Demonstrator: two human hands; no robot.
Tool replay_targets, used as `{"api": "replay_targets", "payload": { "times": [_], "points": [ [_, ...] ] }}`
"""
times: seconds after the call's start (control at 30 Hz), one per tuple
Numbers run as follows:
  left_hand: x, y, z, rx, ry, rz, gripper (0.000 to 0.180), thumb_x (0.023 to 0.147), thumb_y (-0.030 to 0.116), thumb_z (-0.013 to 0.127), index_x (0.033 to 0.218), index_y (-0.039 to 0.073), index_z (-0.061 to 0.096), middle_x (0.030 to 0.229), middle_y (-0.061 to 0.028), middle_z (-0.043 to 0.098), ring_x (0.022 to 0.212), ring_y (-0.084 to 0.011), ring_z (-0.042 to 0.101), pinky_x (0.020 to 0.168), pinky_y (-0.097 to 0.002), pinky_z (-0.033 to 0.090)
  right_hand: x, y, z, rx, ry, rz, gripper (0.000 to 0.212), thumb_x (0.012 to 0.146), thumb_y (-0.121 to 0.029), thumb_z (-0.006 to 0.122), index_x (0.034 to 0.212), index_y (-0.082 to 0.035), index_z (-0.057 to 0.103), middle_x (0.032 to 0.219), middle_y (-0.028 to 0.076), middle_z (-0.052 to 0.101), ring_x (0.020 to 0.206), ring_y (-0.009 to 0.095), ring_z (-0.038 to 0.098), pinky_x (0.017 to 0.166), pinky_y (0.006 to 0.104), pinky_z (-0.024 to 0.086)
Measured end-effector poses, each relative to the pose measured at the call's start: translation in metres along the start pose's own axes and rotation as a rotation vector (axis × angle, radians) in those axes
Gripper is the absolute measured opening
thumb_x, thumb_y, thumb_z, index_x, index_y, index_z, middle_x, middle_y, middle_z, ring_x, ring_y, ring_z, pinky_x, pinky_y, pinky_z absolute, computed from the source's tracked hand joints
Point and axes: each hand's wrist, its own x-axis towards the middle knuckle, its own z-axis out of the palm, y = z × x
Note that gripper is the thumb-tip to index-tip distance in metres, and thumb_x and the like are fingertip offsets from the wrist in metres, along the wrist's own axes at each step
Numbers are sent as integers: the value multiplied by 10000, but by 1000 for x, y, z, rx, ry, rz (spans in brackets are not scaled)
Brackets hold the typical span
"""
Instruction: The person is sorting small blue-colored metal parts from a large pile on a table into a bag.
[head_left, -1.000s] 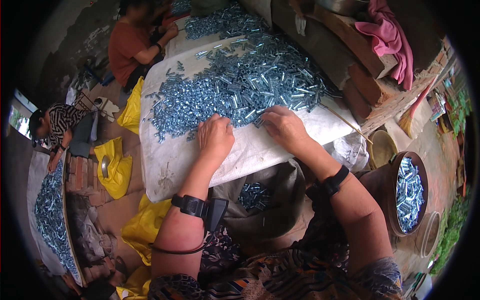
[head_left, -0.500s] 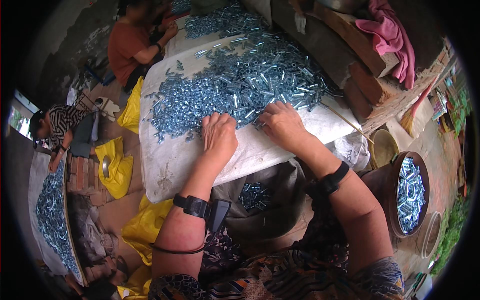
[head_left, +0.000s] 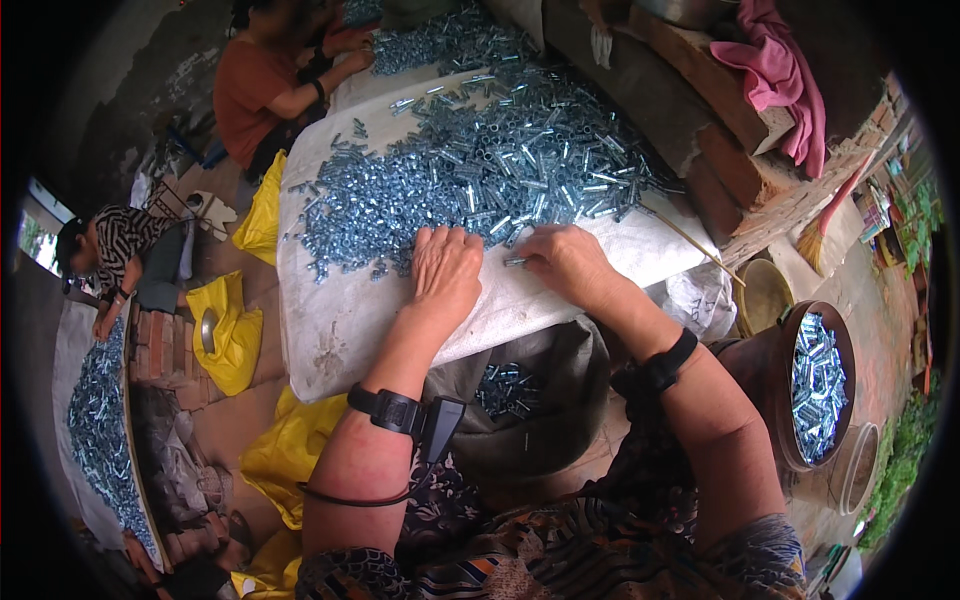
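Observation:
A wide pile of small, shiny bluish metal tubes [head_left: 450,170] covers much of a table draped in white woven sheeting [head_left: 345,330]. At the pile's near edge, my left hand [head_left: 447,268] rests with bent fingers pressed together; its fingertips are hidden, so what they hold cannot be made out. My right hand [head_left: 575,265] is to its right over the bare front strip, fingers curled and closed on a short metal tube [head_left: 515,261] that pokes out at the fingertips. Below the table edge, a dark open sack [head_left: 545,440] in front of me holds more tubes.
At right stands a bucket [head_left: 850,375] filled with longer metal pieces, beside another round container [head_left: 765,295]. A thin stick [head_left: 690,240] juts over the table's right edge. Yellow bags [head_left: 228,335] lie left. Two people [head_left: 250,90] [head_left: 130,245] work at other piles. Bricks [head_left: 745,170] rise behind right.
My right hand has drawn back slightly toward me, off the pile's edge, and a tube shows at its fingertips. My left hand has shifted a little right.

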Motion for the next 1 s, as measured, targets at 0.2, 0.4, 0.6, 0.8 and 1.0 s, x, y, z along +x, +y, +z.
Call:
{"api": "replay_targets", "payload": {
  "times": [0.2,0.4,0.6,0.8,1.0],
  "points": [
    [-3,-2,-2,15,-13,-13,87,696,-14,551,748,25,608,784,-123,596,795,-264,563,750,-377,379,-10,-11,1,173,79,48,209,727,-18,653,933,-32,679,801,119,642,723,272,629,662,345,499],
    [-5,-1,-4,5,-30,-28,119,638,-17,610,751,22,619,790,-127,598,838,-258,576,789,-375,387,-19,-23,-4,673,14,316,319,769,44,654,1083,-6,623,773,20,622,707,75,570,656,227,465],
    [-9,0,-4,-18,-55,-59,87,673,-18,594,755,1,613,857,-168,601,805,-296,596,785,-407,412,-26,-30,-6,1073,77,411,247,795,0,666,1039,-15,631,803,37,656,727,78,598,649,217,454],
    [-12,7,-12,-479,27,-271,161,749,-15,568,903,-55,584,848,-141,614,750,-284,630,715,-385,493,-25,-40,-16,1157,221,549,136,813,-60,675,934,-2,647,799,65,673,741,118,641,637,226,453],
    [-12,18,-38,-1415,-53,-574,146,831,17,563,955,-59,565,843,-159,655,782,-176,661,747,-281,513,-24,-44,-13,1176,282,523,124,817,-98,682,908,-18,656,806,59,670,756,141,657,643,235,454]
  ]
}}
